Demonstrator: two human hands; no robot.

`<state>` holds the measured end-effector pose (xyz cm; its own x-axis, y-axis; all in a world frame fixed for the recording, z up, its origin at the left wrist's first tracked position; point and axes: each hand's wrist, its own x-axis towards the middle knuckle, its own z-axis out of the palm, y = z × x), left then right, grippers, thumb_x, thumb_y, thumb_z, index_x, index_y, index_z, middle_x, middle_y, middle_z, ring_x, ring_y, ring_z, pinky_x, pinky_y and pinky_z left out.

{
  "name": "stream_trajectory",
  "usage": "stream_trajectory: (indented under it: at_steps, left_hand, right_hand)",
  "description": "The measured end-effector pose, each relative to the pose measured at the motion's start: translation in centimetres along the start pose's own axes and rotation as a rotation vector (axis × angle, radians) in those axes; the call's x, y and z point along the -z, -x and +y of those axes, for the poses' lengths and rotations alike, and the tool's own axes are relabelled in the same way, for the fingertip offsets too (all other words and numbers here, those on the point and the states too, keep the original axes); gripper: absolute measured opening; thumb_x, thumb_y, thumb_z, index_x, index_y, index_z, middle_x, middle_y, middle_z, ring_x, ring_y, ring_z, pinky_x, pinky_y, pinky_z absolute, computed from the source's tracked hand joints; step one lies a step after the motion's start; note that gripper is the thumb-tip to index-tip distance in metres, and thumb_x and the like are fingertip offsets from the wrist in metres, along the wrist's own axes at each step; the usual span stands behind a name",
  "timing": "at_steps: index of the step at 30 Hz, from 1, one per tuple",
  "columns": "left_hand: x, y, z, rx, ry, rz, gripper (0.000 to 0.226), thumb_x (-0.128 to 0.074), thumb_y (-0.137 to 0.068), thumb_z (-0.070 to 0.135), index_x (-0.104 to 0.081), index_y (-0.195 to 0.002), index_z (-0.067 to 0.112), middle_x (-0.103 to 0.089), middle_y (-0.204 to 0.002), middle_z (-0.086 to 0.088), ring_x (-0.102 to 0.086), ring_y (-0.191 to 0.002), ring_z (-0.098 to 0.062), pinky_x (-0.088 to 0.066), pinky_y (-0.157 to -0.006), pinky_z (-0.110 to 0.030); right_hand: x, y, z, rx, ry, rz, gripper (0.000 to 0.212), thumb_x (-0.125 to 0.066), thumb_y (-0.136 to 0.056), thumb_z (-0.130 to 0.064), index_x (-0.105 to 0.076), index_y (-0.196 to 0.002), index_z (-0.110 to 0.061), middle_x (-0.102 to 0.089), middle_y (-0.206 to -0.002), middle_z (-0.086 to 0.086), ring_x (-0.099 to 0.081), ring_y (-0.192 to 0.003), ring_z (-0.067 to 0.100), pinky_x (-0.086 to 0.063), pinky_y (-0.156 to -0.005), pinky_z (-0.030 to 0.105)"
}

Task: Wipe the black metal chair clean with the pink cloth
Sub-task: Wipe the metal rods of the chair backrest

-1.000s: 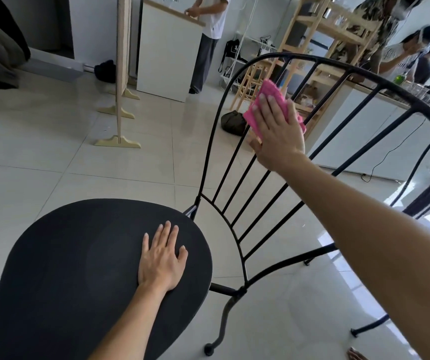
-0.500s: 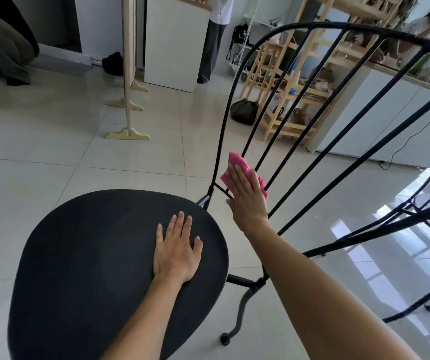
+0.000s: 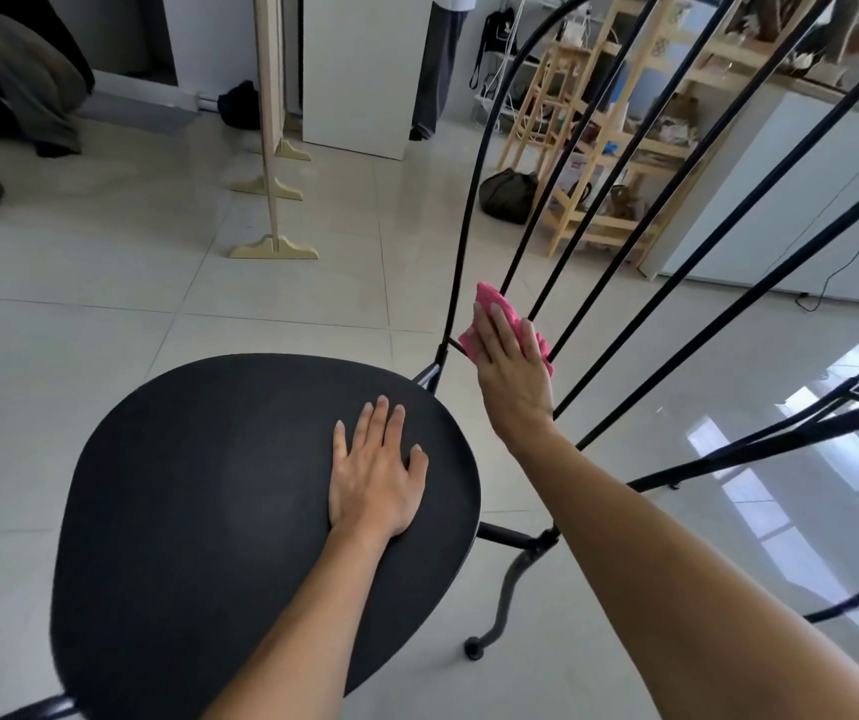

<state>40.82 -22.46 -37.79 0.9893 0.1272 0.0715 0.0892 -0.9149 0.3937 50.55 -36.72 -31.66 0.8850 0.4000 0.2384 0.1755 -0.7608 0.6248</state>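
Note:
The black metal chair fills the lower middle of the view, its round seat toward me and its backrest of thin rods fanning up to the right. My left hand lies flat on the seat's right side, fingers spread, holding nothing. My right hand presses the pink cloth against the lowest part of the backrest rods, just above where they meet the seat. The cloth pokes out above and beside my fingers; most of it is under my palm.
Glossy pale floor tiles surround the chair. A wooden stand with flat feet rises behind the seat. Wooden shelving and a dark bag sit behind the backrest, a white cabinet to the right. People stand at the back.
My right hand slid the pink cloth down the backrest rods from near the top to their base beside the seat. My left hand stayed flat on the seat.

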Motion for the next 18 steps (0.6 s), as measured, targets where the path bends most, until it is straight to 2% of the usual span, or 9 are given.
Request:
stream_trajectory:
  at_steps: [2,4,5,8,12,15,18]
  left_hand:
    - [-0.1,-0.1,-0.1,0.008,0.002,-0.002,0.059,-0.019,-0.097,0.041,-0.009,-0.151,0.02,0.001,-0.161,0.003,0.005,-0.147,-0.012,0.006,-0.12,-0.041]
    - [-0.1,0.0,-0.1,0.011,0.0,-0.002,0.059,-0.019,-0.097,0.041,-0.01,-0.151,0.02,0.0,-0.161,0.003,0.005,-0.147,-0.012,0.006,-0.12,-0.041]
    - [-0.1,0.0,0.0,0.009,0.004,-0.005,0.059,-0.02,-0.097,0.041,-0.01,-0.151,0.02,0.0,-0.161,0.003,0.005,-0.147,-0.012,0.006,-0.12,-0.041]
    - [-0.1,-0.1,-0.1,-0.001,-0.008,-0.02,0.059,-0.018,-0.097,0.042,-0.008,-0.151,0.02,0.002,-0.161,0.002,0.006,-0.147,-0.012,0.006,-0.119,-0.042]
    - [-0.1,-0.2,-0.1,0.008,-0.062,-0.071,0.061,-0.013,-0.098,0.043,0.003,-0.151,0.018,0.008,-0.16,0.002,0.009,-0.147,-0.013,0.008,-0.118,-0.043]
    - [0.0,-0.5,0.3,0.034,-0.098,-0.126,0.061,-0.009,-0.099,0.042,0.01,-0.149,0.015,0.013,-0.16,-0.001,0.011,-0.147,-0.015,0.007,-0.118,-0.044]
    - [0.3,-0.1,0.4,0.031,-0.096,-0.189,0.061,-0.007,-0.099,0.043,0.012,-0.149,0.013,0.016,-0.159,-0.003,0.014,-0.146,-0.016,0.008,-0.118,-0.045]
  right_hand:
    - [0.4,-0.3,0.1,0.006,-0.004,0.022,0.065,-0.051,-0.094,-0.021,-0.022,-0.152,-0.011,-0.006,-0.162,0.011,-0.002,-0.149,0.031,-0.006,-0.119,0.047]
    - [1.2,-0.8,0.5,0.011,0.011,0.027,0.056,-0.061,-0.088,-0.021,-0.044,-0.14,-0.012,-0.021,-0.159,0.013,-0.014,-0.147,0.033,-0.025,-0.112,0.045]
    - [1.5,-1.3,0.7,0.019,0.003,0.02,0.053,-0.064,-0.085,-0.02,-0.049,-0.135,-0.013,-0.024,-0.157,0.013,-0.017,-0.146,0.033,-0.029,-0.107,0.044]
    - [2.5,-2.3,1.7,0.037,-0.052,0.024,0.045,-0.065,-0.084,-0.019,-0.055,-0.128,-0.011,-0.032,-0.151,0.013,-0.019,-0.144,0.032,-0.032,-0.104,0.044]
    - [3.8,-1.9,1.8,-0.004,-0.233,0.079,0.036,-0.06,-0.085,-0.01,-0.06,-0.12,-0.004,-0.047,-0.141,0.014,-0.037,-0.134,0.031,-0.036,-0.1,0.042]
    - [5.1,-0.8,1.2,-0.079,-0.377,0.159,0.025,-0.067,-0.08,-0.004,-0.068,-0.104,0.0,-0.059,-0.126,0.017,-0.049,-0.124,0.034,-0.042,-0.093,0.043]
    - [7.1,1.3,0.6,-0.15,-0.537,0.176,0.03,-0.066,-0.078,0.001,-0.067,-0.109,0.0,-0.062,-0.123,0.014,-0.045,-0.126,0.034,-0.039,-0.096,0.042]
